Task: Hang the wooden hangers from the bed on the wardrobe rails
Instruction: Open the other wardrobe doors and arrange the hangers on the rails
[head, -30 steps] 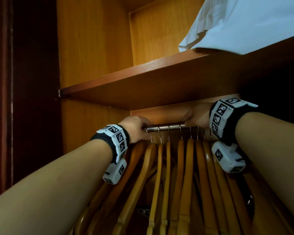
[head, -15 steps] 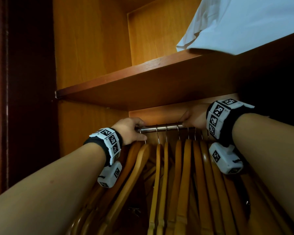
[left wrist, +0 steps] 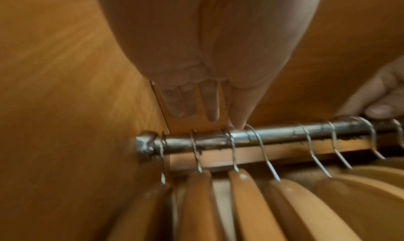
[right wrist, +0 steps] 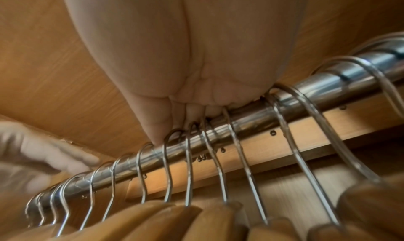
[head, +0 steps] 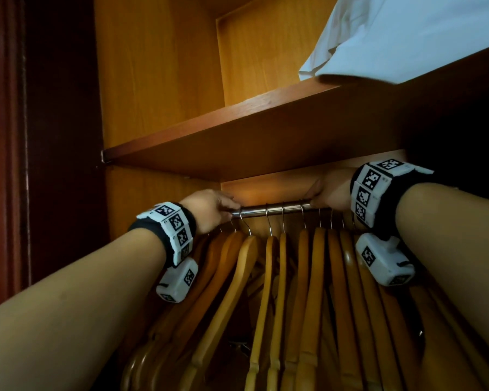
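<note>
While both hands reach up, the brown wooden hangers (head: 280, 292) hang in a row on the shiny round metal rail (head: 271, 211). Left hand (head: 209, 210) and right hand (head: 329, 193) touch it with straight fingers, bare rail between them.

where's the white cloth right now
In the head view the white cloth lies at the upper right, on the wooden shelf above the rail.

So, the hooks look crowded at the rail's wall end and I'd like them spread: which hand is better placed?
Left, probably: the left hand has fingertips right over those crowded hooks, while the right hand is farther along the rail.
</note>
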The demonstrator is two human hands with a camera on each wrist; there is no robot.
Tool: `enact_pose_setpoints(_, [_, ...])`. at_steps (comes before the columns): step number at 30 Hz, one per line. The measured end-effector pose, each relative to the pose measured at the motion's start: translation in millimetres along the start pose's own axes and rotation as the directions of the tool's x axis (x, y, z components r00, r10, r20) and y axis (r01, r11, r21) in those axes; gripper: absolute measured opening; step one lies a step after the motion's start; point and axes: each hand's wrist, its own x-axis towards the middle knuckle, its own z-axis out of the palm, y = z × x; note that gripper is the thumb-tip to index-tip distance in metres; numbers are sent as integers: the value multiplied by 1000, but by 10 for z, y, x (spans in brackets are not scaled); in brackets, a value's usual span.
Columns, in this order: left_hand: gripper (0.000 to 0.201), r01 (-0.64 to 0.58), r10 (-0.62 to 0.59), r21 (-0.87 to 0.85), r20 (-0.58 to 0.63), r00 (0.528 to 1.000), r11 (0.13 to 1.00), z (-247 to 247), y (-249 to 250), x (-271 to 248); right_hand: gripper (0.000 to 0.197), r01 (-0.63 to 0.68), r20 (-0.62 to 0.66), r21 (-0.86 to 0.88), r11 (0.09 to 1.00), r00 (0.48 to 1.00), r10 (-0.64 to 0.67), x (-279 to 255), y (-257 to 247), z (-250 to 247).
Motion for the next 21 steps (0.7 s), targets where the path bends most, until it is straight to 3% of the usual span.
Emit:
enact_pose_setpoints(10, [64,-2,2,0,87,996,1000,-2,48,42,40,-8,-25,35,999,1000,9,69,81,30])
enact_pose_setpoints(14, [79,54,-62,62,127,990,997,-76,35,23,40,-26,7,-10,1000,1000,26,53,57,26])
enact_pose_setpoints(18, [71,189,-196,104,56,979,976,-227,-52,-16,38,-24,10,11,1000,1000,24,83,63,22])
enact_pose_setpoints(21, [68,219,-227,121,65,972,968,-227,-133,6,44,-18,63,43,999,998,15,214,151,32])
